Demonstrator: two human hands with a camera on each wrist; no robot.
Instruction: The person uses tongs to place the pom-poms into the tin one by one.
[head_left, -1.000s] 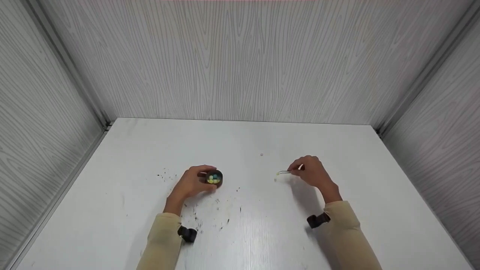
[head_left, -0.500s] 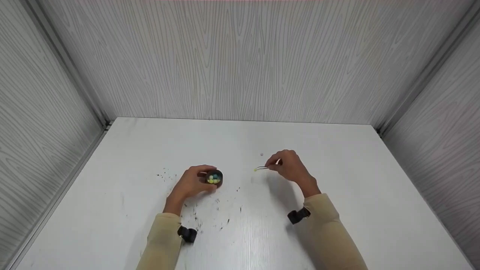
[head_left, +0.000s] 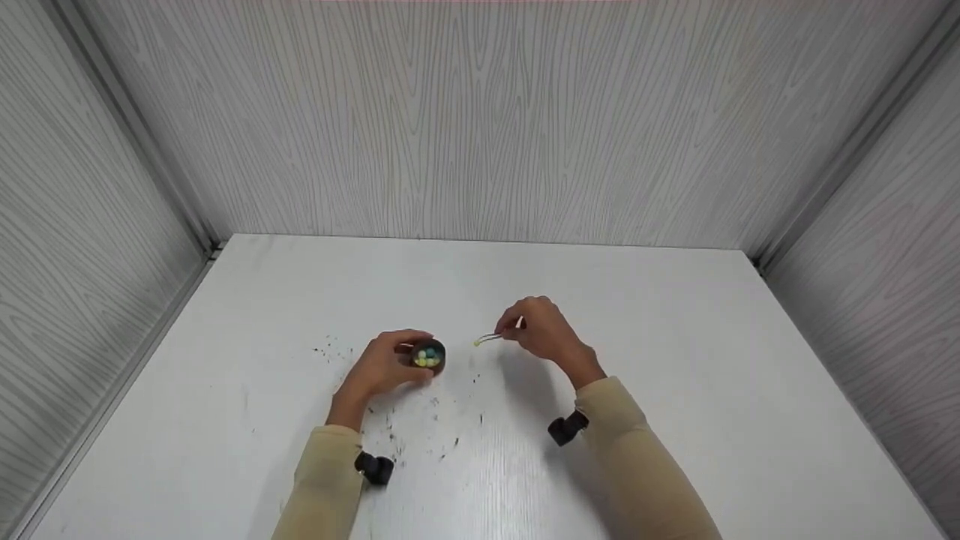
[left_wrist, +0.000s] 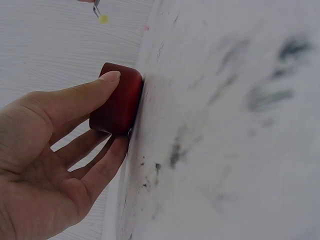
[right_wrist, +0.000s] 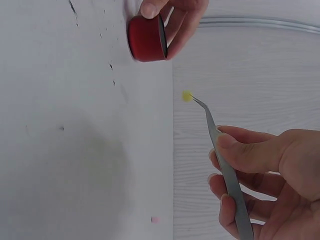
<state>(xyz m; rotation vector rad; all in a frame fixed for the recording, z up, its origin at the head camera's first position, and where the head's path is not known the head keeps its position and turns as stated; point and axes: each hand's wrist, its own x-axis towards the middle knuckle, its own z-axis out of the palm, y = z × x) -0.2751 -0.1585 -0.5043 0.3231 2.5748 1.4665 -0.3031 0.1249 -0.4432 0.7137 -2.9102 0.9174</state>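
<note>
Moving left, the right hand (head_left: 544,330) pinched tweezers (right_wrist: 220,150) on a probably light, slippery bead (right_wrist: 187,96); the left hand (head_left: 382,364) gripped the cup (head_left: 428,355).

Free room around the small red cup (head_left: 429,355) on the white tabletop (head_left: 675,337). The cup's left side is closed off by the left hand (head_left: 384,365) gripping its wall. To its right, the tweezers (head_left: 489,338) with a yellow bead (head_left: 477,343), held by the right hand (head_left: 541,330), stand in the air near the cup, leaving a narrow open gap. Beyond the cup, bare surface runs to the back wall (head_left: 480,135), apart from one pink bead (right_wrist: 155,219).
</note>
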